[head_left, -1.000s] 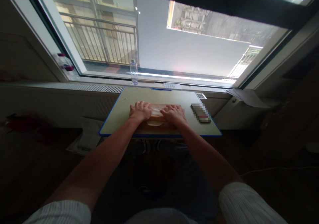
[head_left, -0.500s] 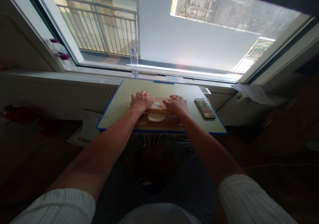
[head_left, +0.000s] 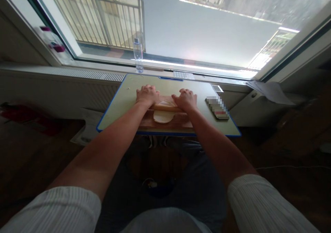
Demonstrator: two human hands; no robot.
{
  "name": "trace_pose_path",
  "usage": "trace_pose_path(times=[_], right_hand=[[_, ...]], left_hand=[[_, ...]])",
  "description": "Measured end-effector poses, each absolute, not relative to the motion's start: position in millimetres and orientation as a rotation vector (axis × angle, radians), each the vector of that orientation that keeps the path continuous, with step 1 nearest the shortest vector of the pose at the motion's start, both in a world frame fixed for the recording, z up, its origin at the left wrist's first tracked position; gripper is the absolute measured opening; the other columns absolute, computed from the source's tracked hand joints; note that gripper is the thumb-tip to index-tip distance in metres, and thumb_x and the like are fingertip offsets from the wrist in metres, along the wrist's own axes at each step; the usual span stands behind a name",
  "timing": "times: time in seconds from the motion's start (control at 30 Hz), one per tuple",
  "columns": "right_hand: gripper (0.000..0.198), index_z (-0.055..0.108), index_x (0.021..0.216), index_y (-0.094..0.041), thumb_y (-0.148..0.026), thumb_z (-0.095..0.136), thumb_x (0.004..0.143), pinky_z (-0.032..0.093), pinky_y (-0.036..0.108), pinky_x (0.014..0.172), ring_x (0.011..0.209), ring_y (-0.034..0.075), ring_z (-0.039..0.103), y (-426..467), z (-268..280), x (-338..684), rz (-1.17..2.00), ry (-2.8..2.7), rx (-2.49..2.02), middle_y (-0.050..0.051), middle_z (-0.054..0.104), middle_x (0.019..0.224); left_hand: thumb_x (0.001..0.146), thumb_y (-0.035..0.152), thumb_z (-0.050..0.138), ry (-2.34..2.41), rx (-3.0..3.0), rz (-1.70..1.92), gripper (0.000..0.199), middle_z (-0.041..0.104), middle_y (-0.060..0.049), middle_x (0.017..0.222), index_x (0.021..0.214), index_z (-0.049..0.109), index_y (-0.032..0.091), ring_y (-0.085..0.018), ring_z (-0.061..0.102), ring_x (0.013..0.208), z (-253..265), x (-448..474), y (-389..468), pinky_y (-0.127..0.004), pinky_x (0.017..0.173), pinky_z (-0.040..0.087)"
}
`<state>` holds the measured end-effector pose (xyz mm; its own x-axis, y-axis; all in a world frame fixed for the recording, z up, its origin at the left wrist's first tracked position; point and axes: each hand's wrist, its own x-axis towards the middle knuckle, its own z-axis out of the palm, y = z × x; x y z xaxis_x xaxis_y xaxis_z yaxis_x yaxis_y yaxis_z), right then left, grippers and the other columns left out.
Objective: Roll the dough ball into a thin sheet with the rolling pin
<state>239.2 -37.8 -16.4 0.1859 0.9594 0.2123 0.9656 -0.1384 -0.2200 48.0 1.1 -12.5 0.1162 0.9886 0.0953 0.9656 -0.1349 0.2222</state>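
A wooden rolling pin point(head_left: 167, 108) lies crosswise over a flat, pale sheet of dough point(head_left: 162, 117). Part of the dough shows on the near side of the pin, and some shows beyond it. Under both is a reddish-brown board point(head_left: 181, 123). My left hand point(head_left: 148, 96) rests over the pin's left end, its fingers bent over the far side. On the right end lies my right hand point(head_left: 186, 100), closed over the pin in the same way. Both palms hide the pin's ends.
The board sits on a small blue-edged table point(head_left: 119, 102). A phone point(head_left: 217, 108) lies at the table's right side. Beyond, a clear bottle point(head_left: 138, 57) stands on the windowsill, with another bottle point(head_left: 53, 41) farther left. Papers point(head_left: 266, 91) lie at the right.
The rolling pin has moved a little away from me under both hands, and more dough shows on its near side. The whole view has shifted slightly.
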Motion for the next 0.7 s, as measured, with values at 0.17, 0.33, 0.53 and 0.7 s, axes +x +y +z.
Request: trace_pose_path(times=[0.17, 0.33, 0.53, 0.7], right_hand=[[0.051, 0.068, 0.131, -0.012, -0.051, 0.053, 0.101, 0.039, 0.054, 0.113, 0.128, 0.037, 0.058, -34, -17, 240, -0.093, -1.844, -2.135, 0.020, 0.068, 0.138], [0.051, 0.068, 0.131, -0.011, -0.050, 0.053, 0.102, 0.039, 0.053, 0.112, 0.128, 0.036, 0.058, -32, -16, 240, -0.109, -1.850, -2.130, 0.021, 0.068, 0.137], [0.048, 0.068, 0.130, -0.012, -0.049, 0.053, 0.102, 0.040, 0.054, 0.111, 0.125, 0.036, 0.059, -27, -16, 241, -0.124, -1.853, -2.128, 0.021, 0.069, 0.136], [0.046, 0.069, 0.128, -0.013, -0.048, 0.053, 0.103, 0.040, 0.053, 0.110, 0.125, 0.037, 0.060, -28, -16, 241, -0.151, -1.858, -2.124, 0.021, 0.069, 0.134]], left_hand=[[0.101, 0.041, 0.034, 2.009, 2.284, 0.364, 0.055, 0.065, -0.019, 0.146, 0.137, 0.069, 0.019, -0.035, 0.055, 0.138, -9, 49, 1, -0.054, 0.115, 0.041], [0.102, 0.041, 0.032, 2.019, 2.283, 0.361, 0.056, 0.065, -0.018, 0.146, 0.138, 0.069, 0.018, -0.035, 0.054, 0.139, -6, 50, 2, -0.054, 0.116, 0.041], [0.100, 0.039, 0.033, 2.012, 2.292, 0.371, 0.058, 0.065, -0.020, 0.147, 0.139, 0.069, 0.017, -0.037, 0.055, 0.139, -6, 52, 7, -0.056, 0.115, 0.040], [0.100, 0.040, 0.034, 2.021, 2.298, 0.382, 0.056, 0.067, -0.019, 0.145, 0.136, 0.071, 0.019, -0.036, 0.056, 0.137, -7, 52, 9, -0.054, 0.114, 0.041]])
